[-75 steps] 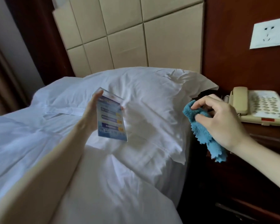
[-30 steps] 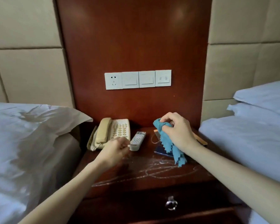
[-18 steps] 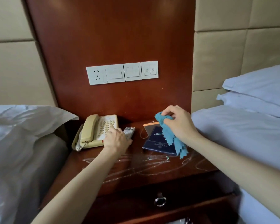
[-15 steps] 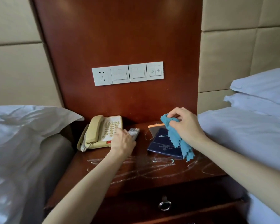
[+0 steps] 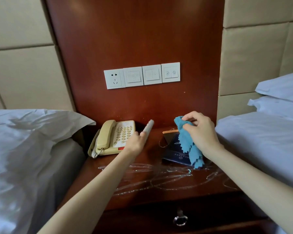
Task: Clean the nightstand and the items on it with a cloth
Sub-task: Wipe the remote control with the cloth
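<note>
Print on the blue booklet (image 5: pixel 173 150) is unreadable

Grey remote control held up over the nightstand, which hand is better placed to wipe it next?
Right. The right hand grips the blue microfibre cloth just beside the grey remote control, which the left hand holds raised and is busy with.

Dim, soft indoor light. Faint sheen high on wood panel (image 5: pixel 134 31). Streaks glint on nightstand (image 5: pixel 150 191). The remote (image 5: pixel 148 126) is motion-blurred. Wide-angle bending at edges.

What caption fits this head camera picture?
Left hand holds a slim grey remote control beside the beige telephone; right hand grips a blue microfibre cloth.
</note>
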A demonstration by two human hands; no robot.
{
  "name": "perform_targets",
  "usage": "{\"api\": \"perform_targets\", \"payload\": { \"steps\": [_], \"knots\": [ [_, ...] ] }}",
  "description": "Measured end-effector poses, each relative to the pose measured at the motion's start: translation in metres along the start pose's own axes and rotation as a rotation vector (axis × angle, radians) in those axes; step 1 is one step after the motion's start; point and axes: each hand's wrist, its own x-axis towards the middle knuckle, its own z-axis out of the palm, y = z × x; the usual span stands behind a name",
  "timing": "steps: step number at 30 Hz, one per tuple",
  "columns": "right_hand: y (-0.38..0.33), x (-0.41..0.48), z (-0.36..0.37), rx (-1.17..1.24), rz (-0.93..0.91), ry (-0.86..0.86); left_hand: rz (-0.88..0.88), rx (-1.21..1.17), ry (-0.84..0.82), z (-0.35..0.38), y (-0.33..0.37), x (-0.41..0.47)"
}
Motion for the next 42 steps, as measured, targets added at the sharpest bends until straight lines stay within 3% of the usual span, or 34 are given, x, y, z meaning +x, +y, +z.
{"api": "perform_targets", "payload": {
  "steps": [3, 6, 11, 15, 20, 23, 28, 33, 38, 42],
  "knots": [
    [-0.015, 0.002, 0.000, 0.113, -0.011, 0.040, -0.135, -0.791, -0.150, -0.009, 0.004, -0.015],
    [-0.040, -0.006, 0.012, 0.164, -0.101, 0.020, -0.183, -1.074, -0.332, -0.019, 0.010, -0.031],
    [-0.072, -0.039, 0.056, 0.164, -0.262, -0.141, -0.036, -1.079, -0.425, -0.014, 0.020, -0.056],
    [-0.071, -0.035, 0.064, 0.078, -0.340, -0.074, 0.015, -0.988, -0.523, -0.019, 0.012, -0.073],
    [-0.065, -0.002, 0.055, 0.013, -0.138, 0.033, -0.060, -0.962, -0.622, -0.021, -0.001, -0.088],
    [-0.066, -0.008, 0.062, 0.082, -0.090, 0.036, -0.062, -1.011, -0.610, -0.021, -0.001, -0.086],
    [-0.072, -0.051, 0.088, 0.169, -0.245, -0.182, 0.004, -1.089, -0.469, -0.026, -0.002, -0.075],
    [-0.069, -0.039, 0.083, 0.176, -0.275, -0.188, 0.052, -1.022, -0.512, -0.029, -0.004, -0.075],
    [-0.062, -0.014, 0.076, 0.231, -0.098, 0.040, 0.174, -0.790, -0.546, -0.026, -0.007, -0.080],
    [-0.061, -0.014, 0.082, 0.448, 0.181, 0.132, 0.323, -0.450, -0.404, -0.026, -0.013, -0.078]
  ]
}}
